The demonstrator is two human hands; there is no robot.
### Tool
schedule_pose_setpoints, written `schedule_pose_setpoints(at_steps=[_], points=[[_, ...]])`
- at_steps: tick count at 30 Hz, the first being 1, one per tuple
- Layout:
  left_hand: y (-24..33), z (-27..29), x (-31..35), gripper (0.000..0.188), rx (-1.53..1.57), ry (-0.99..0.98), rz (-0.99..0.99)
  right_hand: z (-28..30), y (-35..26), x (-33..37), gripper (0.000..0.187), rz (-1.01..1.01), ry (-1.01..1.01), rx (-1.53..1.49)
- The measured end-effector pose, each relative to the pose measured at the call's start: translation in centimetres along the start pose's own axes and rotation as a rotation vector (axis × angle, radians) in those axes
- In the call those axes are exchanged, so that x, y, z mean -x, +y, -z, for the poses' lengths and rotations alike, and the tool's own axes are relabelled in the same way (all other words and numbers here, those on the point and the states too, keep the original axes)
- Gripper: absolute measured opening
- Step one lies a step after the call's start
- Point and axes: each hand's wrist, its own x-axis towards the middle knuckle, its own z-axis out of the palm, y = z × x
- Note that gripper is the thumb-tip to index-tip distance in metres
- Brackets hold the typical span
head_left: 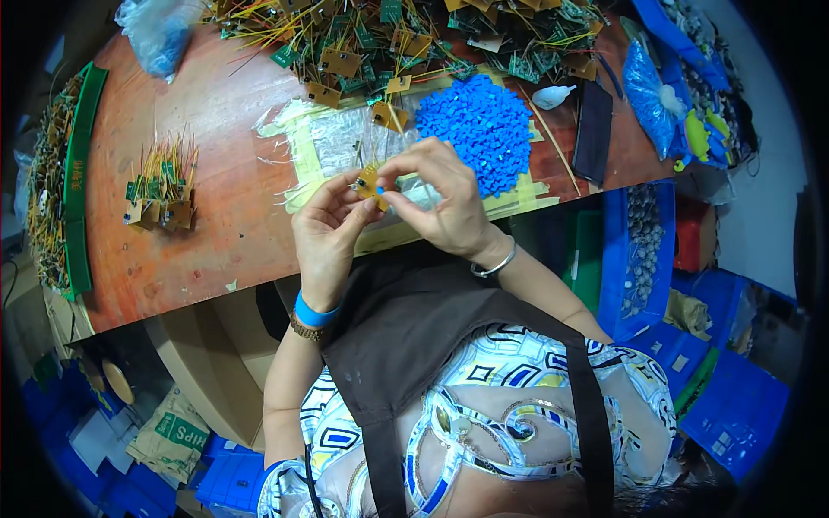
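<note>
My left hand (331, 216) is closed on the edge of a small tan circuit board (370, 179), held just above the table's front edge. My right hand (442, 194) pinches a tiny blue plastic piece (380, 191) between thumb and fingertip, against or very close to the board's face. Whether the piece touches the board is too small to tell. Right beyond my right hand lies a heap of the same blue pieces (477, 129). Beneath both hands, a mat of clear film (341, 138) is fixed down with yellow tape.
A large tangle of wired circuit boards (363, 60) covers the table's far side. Several boards stand in a cluster (162, 194) on the left, near a green-walled tray (79, 181). Toward the right are a small white bottle (553, 97), a dark flat slab (593, 129) and blue bins (639, 259).
</note>
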Motion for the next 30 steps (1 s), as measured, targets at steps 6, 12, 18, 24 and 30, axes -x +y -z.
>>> schedule_pose_setpoints(at_steps=[6, 12, 18, 24, 30], points=[[0.1, -0.3, 0.1, 0.035, 0.025, -0.05, 0.021, -0.6, -0.1, 0.1, 0.028, 0.062, -0.021, 0.112], [0.0, -0.3, 0.2, 0.035, 0.035, -0.021, 0.026, -0.9, -0.4, 0.5, 0.022, 0.008, 0.051, 0.095], [0.2, -0.5, 0.3, 0.034, 0.021, -0.027, 0.021, -1.2, -0.4, 0.7, 0.02, -0.013, 0.072, 0.114], [0.3, -0.5, 0.4, 0.034, 0.016, -0.029, 0.023, -1.4, -0.4, 0.7, 0.019, 0.024, 0.089, 0.107], [0.1, -0.5, 0.4, 0.035, -0.001, -0.038, 0.019, -1.5, -0.4, 0.8, 0.019, 0.018, 0.101, 0.104]])
